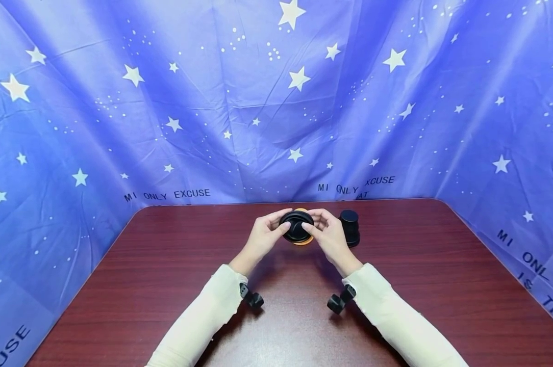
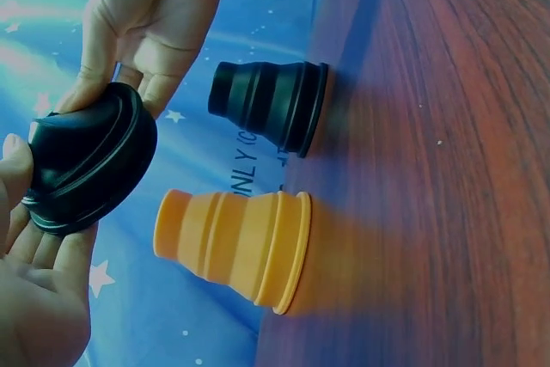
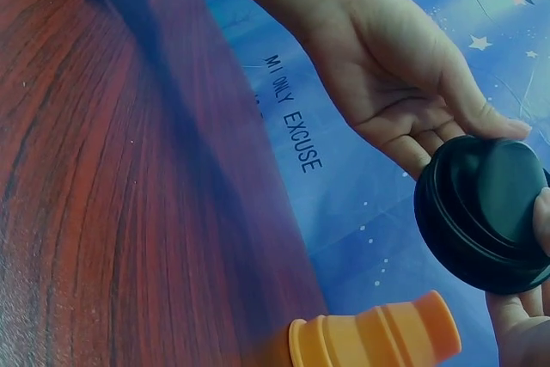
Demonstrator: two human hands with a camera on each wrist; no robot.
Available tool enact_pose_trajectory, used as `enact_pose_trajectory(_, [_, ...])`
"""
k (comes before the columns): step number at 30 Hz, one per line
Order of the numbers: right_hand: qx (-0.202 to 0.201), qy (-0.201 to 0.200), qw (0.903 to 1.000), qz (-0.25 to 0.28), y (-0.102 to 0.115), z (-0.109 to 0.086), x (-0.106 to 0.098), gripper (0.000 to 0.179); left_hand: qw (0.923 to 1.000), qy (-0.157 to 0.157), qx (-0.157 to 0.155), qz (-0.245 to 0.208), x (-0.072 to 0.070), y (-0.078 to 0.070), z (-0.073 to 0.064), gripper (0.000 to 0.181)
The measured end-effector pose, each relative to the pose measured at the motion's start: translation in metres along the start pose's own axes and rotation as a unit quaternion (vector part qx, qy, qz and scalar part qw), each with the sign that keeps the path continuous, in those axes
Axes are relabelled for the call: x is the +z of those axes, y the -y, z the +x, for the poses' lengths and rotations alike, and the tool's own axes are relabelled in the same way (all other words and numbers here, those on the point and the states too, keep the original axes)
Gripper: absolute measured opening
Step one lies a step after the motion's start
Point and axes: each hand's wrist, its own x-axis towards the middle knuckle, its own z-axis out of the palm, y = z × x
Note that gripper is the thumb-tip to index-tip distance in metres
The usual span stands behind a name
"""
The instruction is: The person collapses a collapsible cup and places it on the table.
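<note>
Between both hands a black collapsible cup (image 2: 99, 161), folded down into stacked rings, is held up over the table. My left hand (image 1: 266, 232) grips its left side, thumb on the near face and fingers behind. My right hand (image 1: 328, 232) grips the opposite side the same way. Behind the held cup, an orange collapsible cup (image 2: 232, 247) stands extended with its wide rim down on the table; in the head view the held cup hides most of it. A second black collapsible cup (image 1: 349, 227), also extended and rim down, stands just right of my right hand.
The reddish-brown wooden table (image 1: 166, 285) has its far edge just beyond the cups. A blue curtain (image 1: 240, 102) with white stars and printed words hangs around the back and sides. Small black cameras, such as the left one (image 1: 253, 299), stick out from both wrists.
</note>
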Motion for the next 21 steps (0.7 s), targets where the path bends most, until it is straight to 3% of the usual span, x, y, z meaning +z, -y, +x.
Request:
enact_pose_trajectory(7, [-0.006,0.005,1.0,0.003,0.003,-0.002,0.004,0.029,0.9992,-0.023,0.03,0.009,0.001,0.006,0.001,0.033])
enact_pose_trajectory(14, [-0.012,0.023,0.9996,-0.012,0.01,-0.002,0.0,0.029,0.9999,0.0,0.006,0.01,-0.001,-0.002,-0.002,0.035])
enact_pose_trajectory(21, [-0.008,0.032,0.9992,-0.021,0.006,-0.002,-0.005,0.031,0.9993,0.026,0.013,0.025,-0.005,-0.005,-0.004,0.035])
